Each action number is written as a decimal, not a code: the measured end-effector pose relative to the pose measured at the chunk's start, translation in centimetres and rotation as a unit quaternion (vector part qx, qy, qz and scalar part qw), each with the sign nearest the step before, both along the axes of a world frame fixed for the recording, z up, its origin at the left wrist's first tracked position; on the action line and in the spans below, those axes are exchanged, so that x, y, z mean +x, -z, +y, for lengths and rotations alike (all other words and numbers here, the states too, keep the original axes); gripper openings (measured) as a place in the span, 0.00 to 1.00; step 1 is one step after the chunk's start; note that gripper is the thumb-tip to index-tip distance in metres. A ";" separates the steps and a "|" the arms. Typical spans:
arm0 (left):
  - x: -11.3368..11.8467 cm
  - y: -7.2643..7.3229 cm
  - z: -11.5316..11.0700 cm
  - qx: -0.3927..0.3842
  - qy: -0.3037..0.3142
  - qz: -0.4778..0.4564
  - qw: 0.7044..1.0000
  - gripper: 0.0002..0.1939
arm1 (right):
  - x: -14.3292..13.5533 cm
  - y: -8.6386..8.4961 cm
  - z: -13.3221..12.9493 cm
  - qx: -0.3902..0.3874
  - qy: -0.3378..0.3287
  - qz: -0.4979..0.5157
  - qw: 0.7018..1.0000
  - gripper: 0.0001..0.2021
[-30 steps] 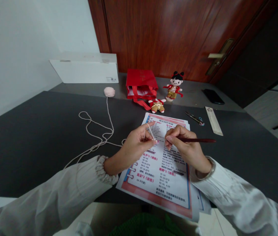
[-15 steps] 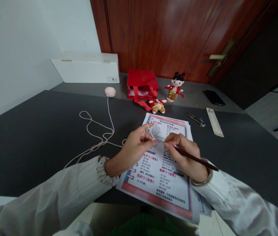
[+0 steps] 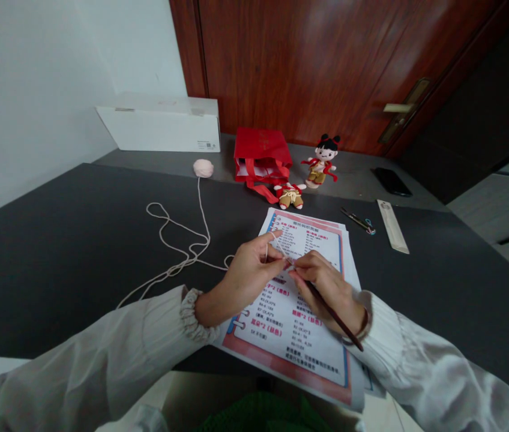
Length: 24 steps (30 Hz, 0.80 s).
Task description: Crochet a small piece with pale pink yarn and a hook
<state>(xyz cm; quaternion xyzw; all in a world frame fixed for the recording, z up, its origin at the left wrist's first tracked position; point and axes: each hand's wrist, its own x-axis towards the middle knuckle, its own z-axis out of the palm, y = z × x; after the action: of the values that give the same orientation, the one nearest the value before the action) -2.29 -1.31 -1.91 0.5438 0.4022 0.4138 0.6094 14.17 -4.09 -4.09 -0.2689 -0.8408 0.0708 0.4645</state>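
Above printed pattern sheets (image 3: 313, 360), my left hand (image 3: 249, 270) pinches pale yarn (image 3: 195, 260), with a strand looped over its raised index finger. My right hand (image 3: 324, 291) grips a crochet hook (image 3: 338, 318) by its dark brown handle, which slants down to the right past the wrist. The hook's tip meets the yarn at the left fingertips, and the fingers hide most of the small stitch there. From my left hand the yarn trails in loose curls across the table to a pale pink ball (image 3: 203, 168).
At the back stand a white box (image 3: 164, 129), a red gift bag (image 3: 262, 150) and a crocheted doll (image 3: 322, 162). A headless doll body (image 3: 289, 195) lies before the bag. To the right are small scissors (image 3: 358, 220), a narrow packet (image 3: 392, 226) and a black phone (image 3: 392, 181).
My right hand has moved left to my left fingertips, bringing the hook tip to the yarn. The hook's handle now tilts more steeply. My left hand has barely moved.
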 end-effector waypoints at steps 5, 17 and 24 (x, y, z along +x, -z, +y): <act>0.0 -0.2 -0.4 -0.091 0.024 -0.067 0.993 0.29 | 0.7 0.3 1.1 0.057 -0.019 -0.072 0.996 0.09; -0.1 0.5 0.2 -0.174 0.052 -0.134 0.974 0.15 | 0.6 -0.2 0.2 0.149 0.060 -0.190 0.969 0.09; 0.0 0.1 0.0 -0.046 -0.010 -0.040 0.998 0.27 | -0.8 0.1 -0.4 0.007 0.090 -0.105 0.990 0.08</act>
<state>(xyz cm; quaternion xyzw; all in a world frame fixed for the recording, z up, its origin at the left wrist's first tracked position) -2.28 -1.28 -2.03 0.4940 0.4016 0.4226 0.6450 13.41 -4.52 -4.20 -0.3458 -0.8577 -0.0058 0.3805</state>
